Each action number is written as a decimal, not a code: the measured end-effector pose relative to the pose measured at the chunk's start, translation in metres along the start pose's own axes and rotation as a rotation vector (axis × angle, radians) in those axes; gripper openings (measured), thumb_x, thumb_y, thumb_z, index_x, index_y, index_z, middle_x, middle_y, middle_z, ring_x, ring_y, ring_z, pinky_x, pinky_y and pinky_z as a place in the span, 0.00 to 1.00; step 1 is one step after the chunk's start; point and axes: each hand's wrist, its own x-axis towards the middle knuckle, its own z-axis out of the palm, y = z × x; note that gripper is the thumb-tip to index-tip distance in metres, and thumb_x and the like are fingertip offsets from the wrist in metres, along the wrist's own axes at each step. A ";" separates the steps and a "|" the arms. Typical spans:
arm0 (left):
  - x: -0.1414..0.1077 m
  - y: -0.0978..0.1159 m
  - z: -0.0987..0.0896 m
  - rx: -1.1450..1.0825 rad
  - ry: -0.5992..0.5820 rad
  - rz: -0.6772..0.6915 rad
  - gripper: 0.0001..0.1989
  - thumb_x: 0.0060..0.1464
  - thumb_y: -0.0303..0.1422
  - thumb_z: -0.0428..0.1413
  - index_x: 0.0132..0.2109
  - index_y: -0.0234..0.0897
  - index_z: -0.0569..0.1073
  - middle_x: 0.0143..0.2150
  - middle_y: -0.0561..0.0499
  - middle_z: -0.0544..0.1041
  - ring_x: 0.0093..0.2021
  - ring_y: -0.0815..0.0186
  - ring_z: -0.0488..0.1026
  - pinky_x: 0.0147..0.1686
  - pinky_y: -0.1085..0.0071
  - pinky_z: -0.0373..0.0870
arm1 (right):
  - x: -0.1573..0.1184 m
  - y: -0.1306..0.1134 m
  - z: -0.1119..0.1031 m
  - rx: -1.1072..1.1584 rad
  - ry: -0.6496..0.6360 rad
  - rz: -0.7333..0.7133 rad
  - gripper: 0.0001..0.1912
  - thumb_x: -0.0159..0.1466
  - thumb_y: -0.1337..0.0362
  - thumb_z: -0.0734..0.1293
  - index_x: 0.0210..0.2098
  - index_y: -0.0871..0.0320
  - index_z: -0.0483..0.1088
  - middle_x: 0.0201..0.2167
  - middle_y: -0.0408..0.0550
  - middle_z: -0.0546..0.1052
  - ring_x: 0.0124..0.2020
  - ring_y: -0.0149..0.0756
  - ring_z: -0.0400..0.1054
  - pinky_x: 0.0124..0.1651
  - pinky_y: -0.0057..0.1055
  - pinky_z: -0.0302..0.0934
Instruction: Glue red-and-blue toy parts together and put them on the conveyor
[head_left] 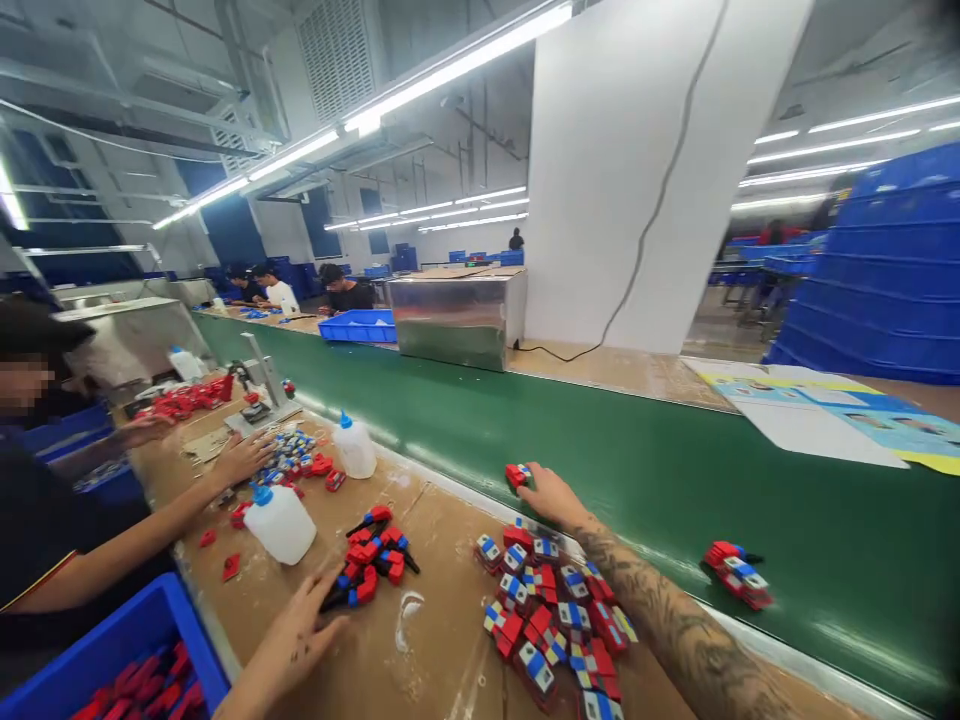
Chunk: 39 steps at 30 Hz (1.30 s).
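Observation:
My right hand (556, 497) reaches over the green conveyor belt (442, 400) and grips a small red plastic piece (517, 475) with a white and blue top. Below that forearm lies a pile of red, white, blue and yellow block-like pieces (534, 625) on the brown tabletop. My left hand (300, 630) rests at the near edge of a heap of red, black and blue plastic pieces (373, 550), thumb apart from the fingers. Its fingertips touch or nearly touch a black part there. Farther right on the belt sits a red and white piece with a black part (739, 575).
Two white bottles with blue caps (281, 525) (354, 447) stand on the table. At left, a co-worker's hand (244, 458) is by small parts and a metal fixture (262, 375). A blue bin (176, 610) holds red pieces. Posters (840, 410) overhang the belt.

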 end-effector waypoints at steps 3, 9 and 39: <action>-0.005 -0.006 0.020 -0.034 -0.023 0.037 0.29 0.55 0.37 0.53 0.64 0.40 0.66 0.60 0.43 0.72 0.59 0.53 0.70 0.59 0.59 0.67 | 0.027 -0.008 0.023 -0.053 -0.054 0.018 0.17 0.68 0.60 0.68 0.55 0.58 0.68 0.54 0.53 0.73 0.50 0.45 0.72 0.51 0.48 0.69; 0.004 -0.001 0.019 0.032 0.008 -0.018 0.27 0.55 0.31 0.53 0.62 0.36 0.66 0.57 0.41 0.72 0.57 0.54 0.71 0.56 0.62 0.67 | 0.030 -0.003 0.025 0.000 -0.087 0.005 0.13 0.68 0.61 0.68 0.50 0.58 0.71 0.52 0.51 0.75 0.49 0.44 0.72 0.51 0.48 0.68; -0.085 0.121 0.067 -0.285 -0.153 0.679 0.15 0.56 0.35 0.59 0.51 0.42 0.77 0.48 0.44 0.78 0.48 0.56 0.77 0.49 0.65 0.75 | -0.393 0.032 -0.022 1.120 0.283 0.381 0.28 0.49 0.48 0.77 0.43 0.55 0.73 0.30 0.45 0.79 0.31 0.41 0.72 0.34 0.32 0.64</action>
